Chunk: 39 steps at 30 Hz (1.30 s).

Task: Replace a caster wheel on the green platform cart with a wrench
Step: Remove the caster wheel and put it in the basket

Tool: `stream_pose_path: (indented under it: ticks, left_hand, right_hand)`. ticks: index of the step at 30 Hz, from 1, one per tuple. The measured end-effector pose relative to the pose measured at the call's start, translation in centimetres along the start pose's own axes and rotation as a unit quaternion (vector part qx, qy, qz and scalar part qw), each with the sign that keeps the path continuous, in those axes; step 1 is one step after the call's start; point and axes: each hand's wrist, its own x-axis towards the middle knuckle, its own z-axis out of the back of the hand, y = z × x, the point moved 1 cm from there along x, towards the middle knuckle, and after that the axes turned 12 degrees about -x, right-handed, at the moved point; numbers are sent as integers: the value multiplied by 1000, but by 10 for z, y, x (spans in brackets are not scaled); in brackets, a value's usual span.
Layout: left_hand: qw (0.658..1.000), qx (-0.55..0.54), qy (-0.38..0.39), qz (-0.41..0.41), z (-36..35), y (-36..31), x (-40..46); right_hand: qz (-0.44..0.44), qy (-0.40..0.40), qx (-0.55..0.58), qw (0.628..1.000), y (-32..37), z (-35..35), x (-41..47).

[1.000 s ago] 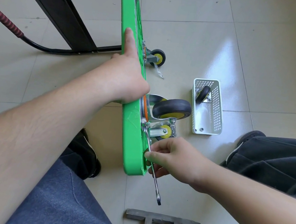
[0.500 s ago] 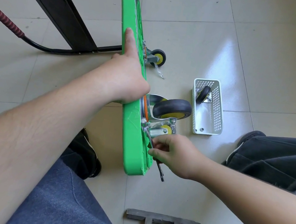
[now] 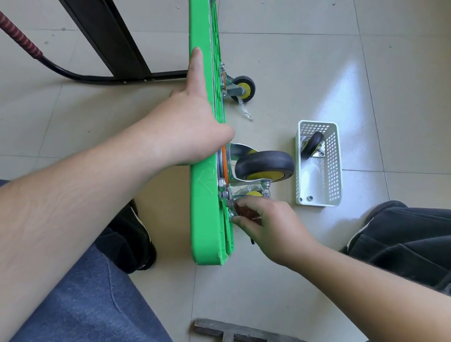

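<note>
On the tiled floor the cart point(image 3: 208, 197) stands on edge, steadied by the left hand point(image 3: 190, 124) gripping its rim. The right hand point(image 3: 265, 226) grips the wrench point(image 3: 231, 204) at a bolt beside the caster point(image 3: 264, 166). Judging by this, bolt-turning is under way; next comes a short, reseated swing.

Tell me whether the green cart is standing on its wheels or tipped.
Tipped on its side: the green cart stands on edge, casters pointing sideways, steadied by the left hand.
</note>
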Motion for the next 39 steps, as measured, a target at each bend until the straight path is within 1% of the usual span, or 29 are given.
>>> stream_pose_path:
  ticks: [6, 10, 12, 14, 16, 19, 21, 23, 26, 28, 32, 39]
  left_hand:
    - [999, -41, 3, -13, -8, 10, -19]
    - [995, -100, 11, 3, -13, 20, -29]
    - [987, -153, 34, 25, -16, 26, -37]
    - [974, -214, 56, 52, -18, 33, -48]
    - [962, -251, 84, 71, -22, 40, -61]
    - [951, -276, 105, 90, -30, 50, -79]
    - [949, -280, 108, 95, -36, 54, -88]
    - [951, -278, 99, 94, -40, 58, -95]
    - [946, -306, 70, 82, -45, 62, -102]
    - [944, -318, 50, 75, -49, 62, -103]
    - [942, -331, 16, 61, -53, 61, -106]
    - [937, -346, -15, 40, -56, 61, -109]
  right_hand:
    - [-25, 27, -17, 999, 1, 2, -3]
    - [-67, 71, -19, 995, -1, 4, -10]
    - [-84, 82, -8, 993, 3, 9, -14]
    - [-101, 95, 25, 990, 9, 13, -18]
    - [-123, 102, 70, 985, 15, 17, -22]
    - [-148, 98, 153, 972, 23, 21, -25]
    - [-161, 99, 183, 965, 26, 22, -27]
    - [-172, 113, 215, 955, 27, 22, -28]
    - [-191, 129, 278, 932, 30, 22, -29]
    - [-196, 135, 295, 925, 34, 23, -28]
    - [-193, 142, 309, 920, 36, 24, -26]
    - [-183, 139, 287, 930, 34, 18, -28]
